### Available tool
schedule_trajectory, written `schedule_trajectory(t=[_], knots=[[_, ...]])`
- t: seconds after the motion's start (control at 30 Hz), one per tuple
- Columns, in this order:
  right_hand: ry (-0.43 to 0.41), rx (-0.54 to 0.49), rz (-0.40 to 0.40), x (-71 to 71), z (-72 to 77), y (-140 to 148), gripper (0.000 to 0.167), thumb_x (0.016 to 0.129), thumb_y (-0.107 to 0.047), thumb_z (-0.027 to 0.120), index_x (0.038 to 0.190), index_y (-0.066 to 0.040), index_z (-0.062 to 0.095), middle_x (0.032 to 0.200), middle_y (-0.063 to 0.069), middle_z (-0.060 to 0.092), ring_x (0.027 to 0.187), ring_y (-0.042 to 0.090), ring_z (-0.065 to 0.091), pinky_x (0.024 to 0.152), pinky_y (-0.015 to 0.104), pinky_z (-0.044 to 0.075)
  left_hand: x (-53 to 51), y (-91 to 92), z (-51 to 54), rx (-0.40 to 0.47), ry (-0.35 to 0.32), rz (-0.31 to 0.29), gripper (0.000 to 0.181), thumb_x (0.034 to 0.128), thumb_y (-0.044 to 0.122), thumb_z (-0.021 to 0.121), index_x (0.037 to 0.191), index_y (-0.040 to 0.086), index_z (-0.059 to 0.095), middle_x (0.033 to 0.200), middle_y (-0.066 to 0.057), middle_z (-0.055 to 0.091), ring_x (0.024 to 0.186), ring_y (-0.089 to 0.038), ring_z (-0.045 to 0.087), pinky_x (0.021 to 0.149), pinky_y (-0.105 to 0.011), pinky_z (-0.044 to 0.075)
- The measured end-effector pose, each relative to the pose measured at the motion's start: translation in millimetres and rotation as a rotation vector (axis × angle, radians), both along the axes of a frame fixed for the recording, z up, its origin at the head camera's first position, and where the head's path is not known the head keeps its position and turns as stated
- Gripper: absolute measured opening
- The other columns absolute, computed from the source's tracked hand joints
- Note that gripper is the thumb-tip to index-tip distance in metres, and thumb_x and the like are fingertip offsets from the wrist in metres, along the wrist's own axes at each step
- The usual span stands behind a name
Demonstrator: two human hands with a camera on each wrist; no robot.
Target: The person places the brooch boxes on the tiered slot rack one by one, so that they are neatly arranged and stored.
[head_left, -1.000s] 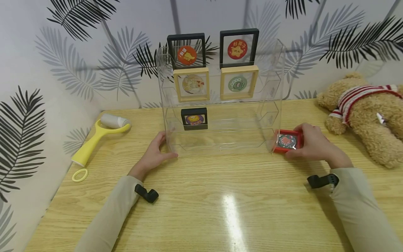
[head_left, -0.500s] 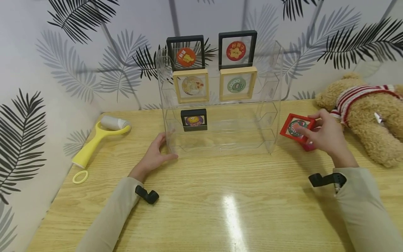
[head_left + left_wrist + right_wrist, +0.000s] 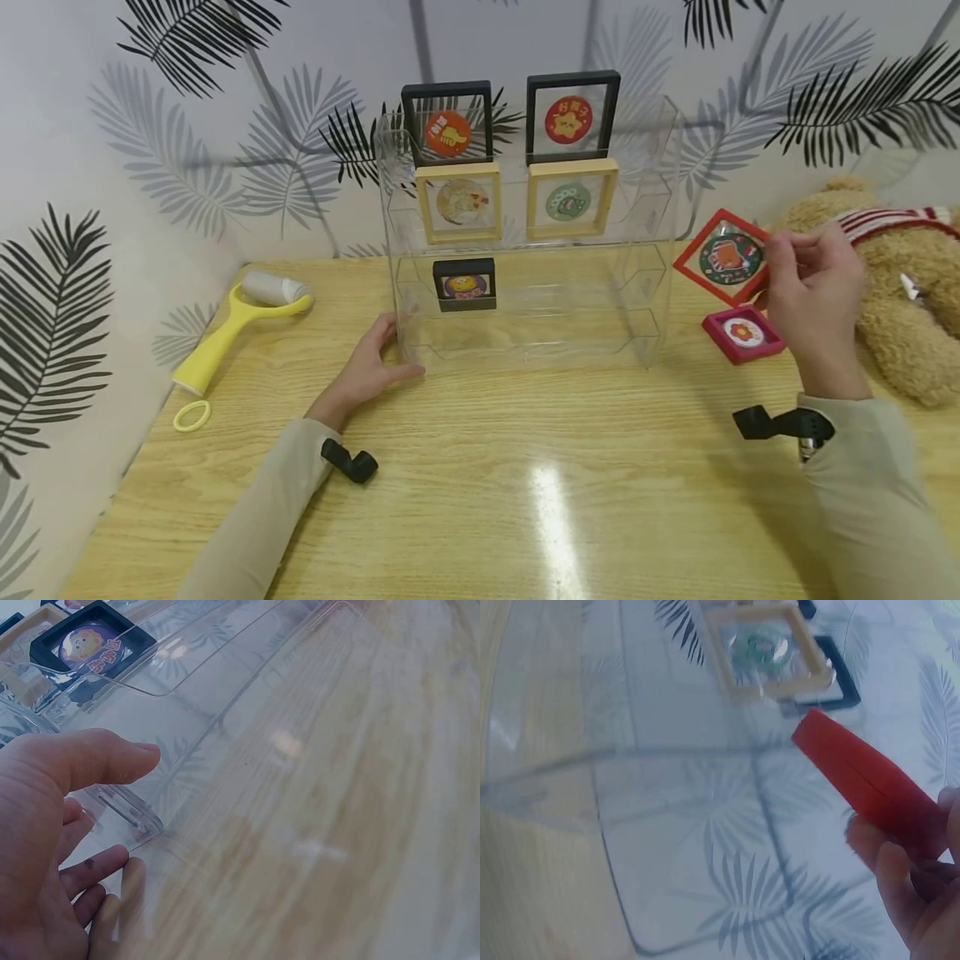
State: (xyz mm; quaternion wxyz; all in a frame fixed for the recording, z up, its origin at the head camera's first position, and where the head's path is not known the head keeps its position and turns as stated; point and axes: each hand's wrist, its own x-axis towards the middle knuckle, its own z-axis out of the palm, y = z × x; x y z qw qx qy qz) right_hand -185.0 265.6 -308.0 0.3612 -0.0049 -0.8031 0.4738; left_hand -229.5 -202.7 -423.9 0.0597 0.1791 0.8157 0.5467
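Observation:
In the head view, my right hand [image 3: 817, 292] pinches a red square frame [image 3: 723, 260] with a dark round badge by its right corner. It holds the frame raised and turned cornerwise, right of the clear acrylic display rack [image 3: 555, 354]. The right wrist view shows the frame edge-on, fingers at its lower end. Below it, a magenta frame [image 3: 744, 333] lies on the table. My left hand [image 3: 367, 367] rests at the rack's lower left corner, thumb extended in front. In the left wrist view, its fingertips [image 3: 116, 857] touch the clear panel.
The rack bears two large black frames [image 3: 573, 158], two wooden frames [image 3: 573, 236] and a small black frame [image 3: 465, 304]. A yellow-handled lint roller [image 3: 225, 333] and yellow ring [image 3: 192, 416] lie left. A teddy bear [image 3: 900, 308] lies right; a leaf-patterned wall stands behind.
My right hand has lifted the red frame off the table, moved it up and right, and turned it cornerwise. The magenta frame has come into sight beneath. My left hand stays put.

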Motion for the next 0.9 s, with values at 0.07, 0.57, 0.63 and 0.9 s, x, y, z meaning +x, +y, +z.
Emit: schedule_trajectory(t=[0.07, 0.57, 0.63, 0.9], knots=[[0.023, 0.025, 0.034, -2.8, 3.8, -10, 0.016, 0.097, -0.018, 0.057, 0.089, -0.031, 0.053, 0.076, -0.023, 0.056, 0.052, -0.007, 0.049, 0.049, 0.008, 0.041, 0.0, -0.2, 0.3, -0.001, -0.002, -0.001, 0.075, 0.0778, 0.000, 0.076, 0.140, 0.002, 0.035, 0.144, -0.021, 0.046, 0.139, -0.034, 0.035, 0.117, -0.050, 0.019], [0.068, 0.327, 0.406, -38.8, 16.7, -82, 0.022, 0.085, -0.002, 0.071, 0.101, 0.007, 0.059, 0.088, 0.020, 0.071, 0.064, -0.007, 0.055, 0.061, 0.006, 0.044, 0.4, -0.7, 0.1, 0.014, 0.000, -0.004, 0.077, 0.0772, -0.002, 0.076, 0.141, 0.001, 0.034, 0.145, -0.021, 0.045, 0.139, -0.035, 0.034, 0.118, -0.049, 0.019], [0.061, 0.362, 0.421, -43.9, 14.2, -87, 0.024, 0.084, -0.004, 0.071, 0.103, 0.006, 0.060, 0.089, 0.020, 0.071, 0.065, 0.001, 0.058, 0.062, 0.005, 0.044, 0.5, -0.8, 0.3, 0.017, 0.002, -0.006, 0.077, 0.0771, -0.002, 0.076, 0.141, 0.001, 0.034, 0.145, -0.021, 0.044, 0.140, -0.035, 0.034, 0.118, -0.049, 0.019], [0.099, 0.430, 0.479, -58.2, 0.3, -100, 0.022, 0.082, -0.003, 0.073, 0.101, 0.005, 0.065, 0.092, 0.017, 0.071, 0.068, 0.025, 0.069, 0.064, 0.003, 0.045, 0.7, -0.5, 0.6, 0.032, 0.003, -0.013, 0.076, 0.0769, -0.004, 0.075, 0.141, 0.001, 0.034, 0.145, -0.021, 0.044, 0.139, -0.035, 0.034, 0.117, -0.049, 0.019]])
